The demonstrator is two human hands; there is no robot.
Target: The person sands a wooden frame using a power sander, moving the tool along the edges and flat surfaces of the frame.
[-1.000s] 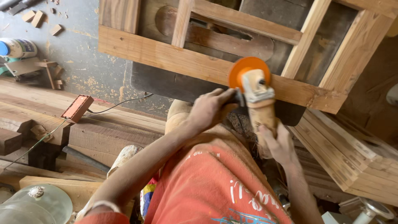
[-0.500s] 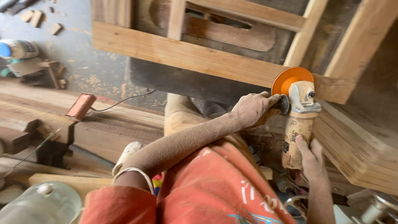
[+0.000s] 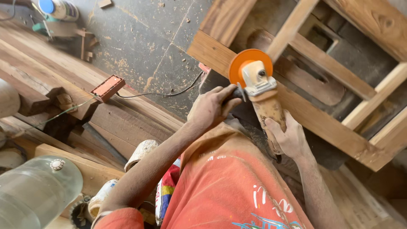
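One angle grinder (image 3: pixel 265 99), dust-caked, with one orange disc (image 3: pixel 247 63), sat on the near rail of one wooden frame (image 3: pixel 313 121). Left hand (image 3: pixel 210 108) was clenched around the side handle, right hand (image 3: pixel 288 138) wrapped the body. One orange socket box (image 3: pixel 108 87), one clear jug (image 3: pixel 36 191) were off left.

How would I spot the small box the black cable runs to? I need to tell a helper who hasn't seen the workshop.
Start at the stacked planks left of the person. On their upper edge, beside the grey floor, lies a flat rectangular box. It alone is orange-red, with a black cable leaving it.
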